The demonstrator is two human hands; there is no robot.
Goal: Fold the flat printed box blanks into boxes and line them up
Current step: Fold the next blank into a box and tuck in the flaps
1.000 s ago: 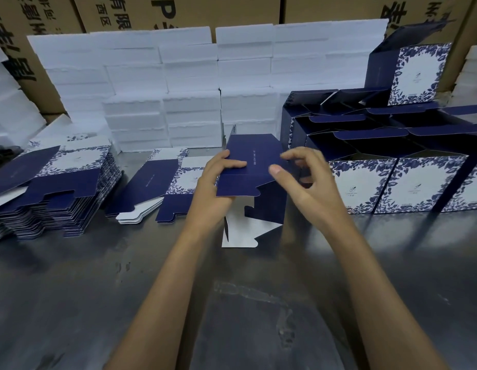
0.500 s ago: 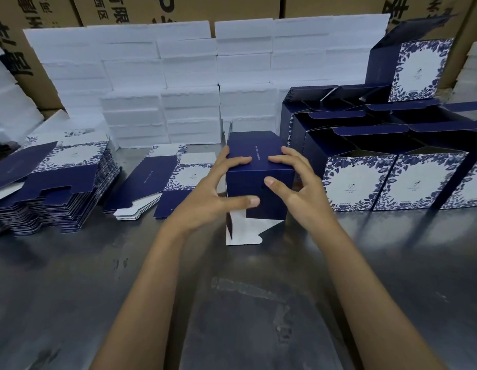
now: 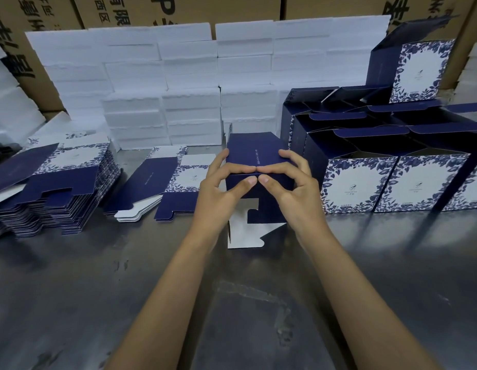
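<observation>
A grey metal bench (image 3: 72, 303) fills the foreground. At the bench's far edge stand stacked white foam blocks (image 3: 189, 84). Behind the foam blocks rise brown cardboard cartons (image 3: 192, 6) printed with black characters

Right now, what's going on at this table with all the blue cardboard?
A person is folding a navy box blank into a box. Both the left hand and right hand grip it, thumbs pressing its near face; a white flap still hangs open below. Finished floral boxes stand lined up on the right, and a stack of flat blanks waits on the left.
</observation>
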